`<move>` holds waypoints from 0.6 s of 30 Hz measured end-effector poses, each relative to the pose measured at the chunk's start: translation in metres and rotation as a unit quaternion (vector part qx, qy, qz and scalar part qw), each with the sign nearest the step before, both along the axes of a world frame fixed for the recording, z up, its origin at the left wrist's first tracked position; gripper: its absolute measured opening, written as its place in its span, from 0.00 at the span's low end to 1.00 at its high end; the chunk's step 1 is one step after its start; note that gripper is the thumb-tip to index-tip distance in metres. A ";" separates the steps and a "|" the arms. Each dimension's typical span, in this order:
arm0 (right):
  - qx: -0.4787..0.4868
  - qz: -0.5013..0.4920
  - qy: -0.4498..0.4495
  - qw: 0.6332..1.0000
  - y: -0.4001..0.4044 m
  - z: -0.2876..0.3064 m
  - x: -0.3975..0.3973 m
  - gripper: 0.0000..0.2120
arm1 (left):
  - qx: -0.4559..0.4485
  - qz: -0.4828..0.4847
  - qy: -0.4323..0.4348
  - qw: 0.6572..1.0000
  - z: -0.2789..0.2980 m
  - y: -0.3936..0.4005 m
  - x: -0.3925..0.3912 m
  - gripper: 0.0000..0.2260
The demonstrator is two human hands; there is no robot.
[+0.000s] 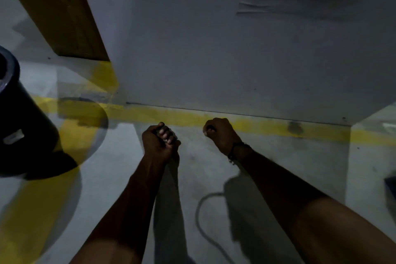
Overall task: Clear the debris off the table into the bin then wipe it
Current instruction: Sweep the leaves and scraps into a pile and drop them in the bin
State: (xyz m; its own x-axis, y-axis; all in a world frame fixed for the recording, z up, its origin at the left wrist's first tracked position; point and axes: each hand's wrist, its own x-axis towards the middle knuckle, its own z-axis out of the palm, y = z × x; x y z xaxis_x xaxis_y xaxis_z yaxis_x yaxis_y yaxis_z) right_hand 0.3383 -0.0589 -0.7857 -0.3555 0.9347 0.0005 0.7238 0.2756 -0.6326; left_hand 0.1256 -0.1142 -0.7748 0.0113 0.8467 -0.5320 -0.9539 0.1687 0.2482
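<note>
The surface [214,49] is a large pale grey tabletop that fills the upper middle of the head view, with its near edge running just beyond both hands. No loose debris shows on the visible part of it; the light is dim, so small crumbs cannot be ruled out. A wrinkled pale patch [267,6] lies on the far right of the surface; whether it is a cloth, paper or a fold in a covering cannot be told. The bin [23,118], a dark cylinder, stands on the floor [107,188] at the left, well apart from the hands and beside the yellow floor marking [267,126]. The left hand [157,141] is curled into a fist below the edge of the surface, with fingertips showing; it may hold something small, but the picture does not show this. The right hand [218,133] is also curled tight, near the edge, and nothing shows in it. A wristband [235,152] sits on the right wrist. Judgement: the clearing step appears largely complete. No wiping cloth is plainly in either hand, so the wiping step appears not yet begun.
</note>
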 end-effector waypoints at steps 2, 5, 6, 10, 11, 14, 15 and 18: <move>-0.020 -0.004 0.003 1.000 -0.002 0.011 -0.008 0.09 | -0.006 -0.012 0.011 1.000 -0.002 -0.001 0.002 0.23; -0.028 -0.009 0.066 0.997 -0.003 0.033 -0.029 0.08 | -0.007 -0.010 0.007 1.000 -0.005 -0.005 0.004 0.14; -0.027 -0.009 0.091 0.995 -0.003 0.041 -0.038 0.06 | -0.007 -0.001 0.004 1.000 -0.006 -0.007 0.002 0.12; -0.021 0.022 0.179 0.983 -0.005 0.075 -0.079 0.03 | -0.002 0.019 0.014 1.000 0.000 -0.017 -0.010 0.13; -0.035 0.040 0.194 0.979 -0.007 0.081 -0.091 0.03 | -0.004 0.022 0.026 0.999 0.004 -0.019 -0.015 0.14; -0.032 0.120 0.179 0.976 -0.017 0.094 -0.124 0.04 | 0.005 0.046 0.047 0.998 0.017 -0.026 -0.032 0.15; -0.021 0.153 0.160 0.975 -0.020 0.096 -0.136 0.04 | 0.003 0.055 0.053 0.997 0.023 -0.030 -0.040 0.16; 0.015 0.220 0.103 0.970 -0.033 0.104 -0.166 0.04 | -0.017 0.081 0.063 0.995 0.031 -0.041 -0.066 0.15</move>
State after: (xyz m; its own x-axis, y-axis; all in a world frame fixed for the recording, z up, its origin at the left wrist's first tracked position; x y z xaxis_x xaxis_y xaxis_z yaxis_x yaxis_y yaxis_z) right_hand 0.1720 -0.0920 -0.6821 -0.7098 0.6905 0.1395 0.3904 0.5504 -0.7380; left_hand 0.0598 -0.1550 -0.7433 -0.1930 0.8132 -0.5491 -0.9306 0.0257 0.3651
